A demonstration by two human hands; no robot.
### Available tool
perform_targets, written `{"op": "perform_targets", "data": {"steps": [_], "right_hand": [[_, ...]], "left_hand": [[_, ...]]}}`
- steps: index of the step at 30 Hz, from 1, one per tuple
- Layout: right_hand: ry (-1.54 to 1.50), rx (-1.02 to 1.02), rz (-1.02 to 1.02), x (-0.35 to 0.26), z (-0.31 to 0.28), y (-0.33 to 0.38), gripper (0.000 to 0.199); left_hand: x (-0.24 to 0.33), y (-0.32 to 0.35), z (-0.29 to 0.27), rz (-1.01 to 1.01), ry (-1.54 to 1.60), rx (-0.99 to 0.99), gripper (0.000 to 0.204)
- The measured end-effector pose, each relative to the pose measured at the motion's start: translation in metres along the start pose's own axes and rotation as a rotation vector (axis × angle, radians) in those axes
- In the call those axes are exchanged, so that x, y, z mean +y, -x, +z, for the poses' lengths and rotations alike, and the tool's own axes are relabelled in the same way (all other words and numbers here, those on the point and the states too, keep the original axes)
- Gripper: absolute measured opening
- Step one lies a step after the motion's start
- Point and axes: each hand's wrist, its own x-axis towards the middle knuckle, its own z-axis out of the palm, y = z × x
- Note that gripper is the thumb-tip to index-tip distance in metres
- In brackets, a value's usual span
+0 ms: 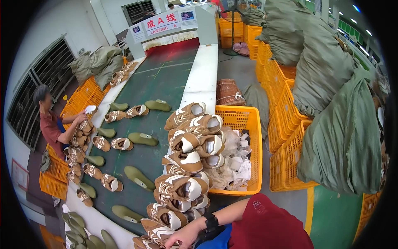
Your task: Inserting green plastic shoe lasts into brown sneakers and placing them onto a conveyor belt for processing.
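My right hand [183, 238] reaches in from the lower right, under a dark red sleeve and a black wristband. Its fingers curl downward beside a brown-and-white sneaker [158, 230]; the lower edge cuts off their tips, so what they hold is hidden. Piled along the near side of the green conveyor belt [166, 76] are several more brown sneakers [182, 189] with white laces and trim. On the belt, rows of olive-green shoe lasts [139, 177] lie among paired sneakers [111, 182]. My left hand is out of view.
A yellow crate [258, 166] of crumpled paper and plastic stands beside the sneaker pile. Stacked yellow crates [286, 145] and bulky green sacks [338, 137] line the right. Across the belt, a person [56, 124] handles a shoe. More lasts [76, 226] lie at lower left.
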Motion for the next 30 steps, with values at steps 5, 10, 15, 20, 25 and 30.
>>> {"op": "perform_targets", "data": {"steps": [5, 10, 15, 20, 25, 30], "right_hand": [[0.051, 0.12, -0.128, -0.007, 0.01, 0.001, 0.04], [0.178, 0.088, -0.052, -0.021, 0.024, -0.01, 0.038], [0.16, 0.106, -0.059, -0.007, 0.047, -0.039, 0.039], [0.197, 0.106, -0.119, 0.01, 0.066, -0.066, 0.043], [0.239, 0.144, -0.166, 0.013, 0.085, -0.077, 0.046], [0.258, 0.101, -0.059, 0.019, 0.091, -0.082, 0.047]], "left_hand": [[-0.001, 0.007, -0.014, 0.004, 0.053, 0.171, 0.053], [0.008, 0.004, -0.033, 0.134, 0.359, 0.161, 0.046], [-0.008, 0.005, -0.07, 0.121, 0.266, 0.108, 0.045], [-0.024, 0.006, -0.087, 0.089, 0.199, -0.068, 0.048], [-0.023, 0.006, -0.066, 0.108, 0.239, -0.011, 0.042], [-0.03, -0.015, -0.086, 0.17, 0.186, -0.134, 0.041]]}}
